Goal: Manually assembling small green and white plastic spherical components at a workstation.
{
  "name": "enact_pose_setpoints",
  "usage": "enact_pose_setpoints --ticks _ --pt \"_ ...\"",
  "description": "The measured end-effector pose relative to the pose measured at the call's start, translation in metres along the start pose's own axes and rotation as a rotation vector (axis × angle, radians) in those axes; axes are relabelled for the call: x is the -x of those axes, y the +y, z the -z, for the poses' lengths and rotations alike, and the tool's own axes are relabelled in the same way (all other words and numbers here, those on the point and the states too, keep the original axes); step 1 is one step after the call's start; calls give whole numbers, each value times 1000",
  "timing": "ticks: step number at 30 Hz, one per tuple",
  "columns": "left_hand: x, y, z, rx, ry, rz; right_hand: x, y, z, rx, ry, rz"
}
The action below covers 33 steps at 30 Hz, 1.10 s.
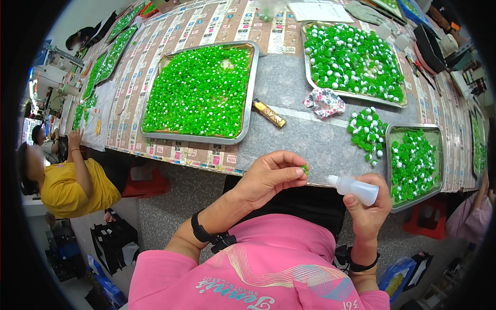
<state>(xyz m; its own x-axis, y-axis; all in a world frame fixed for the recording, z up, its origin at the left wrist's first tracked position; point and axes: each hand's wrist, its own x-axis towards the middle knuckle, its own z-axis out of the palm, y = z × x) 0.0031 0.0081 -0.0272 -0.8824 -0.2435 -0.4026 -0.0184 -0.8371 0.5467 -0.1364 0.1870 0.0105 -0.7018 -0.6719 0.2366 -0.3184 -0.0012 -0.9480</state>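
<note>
My left hand (271, 178) pinches a small green piece (306, 168) between thumb and fingertips, just off the table's front edge. Facing it, my right hand (371, 213) is wrapped round a white squeeze bottle (357, 190), its narrow nozzle pointing at the green piece with a small gap between. Ahead to the left lies a metal tray (253, 98) full of small green pieces with white specks. A loose pile of green pieces with white balls (367, 132) rests on the grey sheet beyond the bottle, beside a smaller metal tray (440, 155) of similar pieces.
A larger tray (310, 77) of green and white pieces stands farther back. Between the trays are a gold-and-brown wrapped bar (268, 112) and a crumpled floral cloth (324, 102). A person in yellow (77, 188) works at the left, near red stools (147, 183).
</note>
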Motion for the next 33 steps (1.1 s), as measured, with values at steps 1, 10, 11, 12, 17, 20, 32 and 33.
enact_pose_setpoints --ticks 1,10,11,12,17,20,32,33 --pt "0 0 0 -2 0 0 0 0 0 2 1 1" --pt "0 -3 1 -4 35 -29 1 1 1 33 6 27" --pt "0 -3 1 -3 34 -32 2 1 1 34 5 26" --pt "0 -3 1 -1 34 -34 2 1 1 35 5 25" --pt "0 -3 -1 -4 35 -49 3 3 2 22 9 10" --pt "0 -3 -1 -2 34 -50 3 4 2 21 4 16" --pt "-1 -3 0 2 36 -47 1 5 1 56 -7 71" --pt "-1 -4 1 7 36 -42 1 5 1 53 -7 72"
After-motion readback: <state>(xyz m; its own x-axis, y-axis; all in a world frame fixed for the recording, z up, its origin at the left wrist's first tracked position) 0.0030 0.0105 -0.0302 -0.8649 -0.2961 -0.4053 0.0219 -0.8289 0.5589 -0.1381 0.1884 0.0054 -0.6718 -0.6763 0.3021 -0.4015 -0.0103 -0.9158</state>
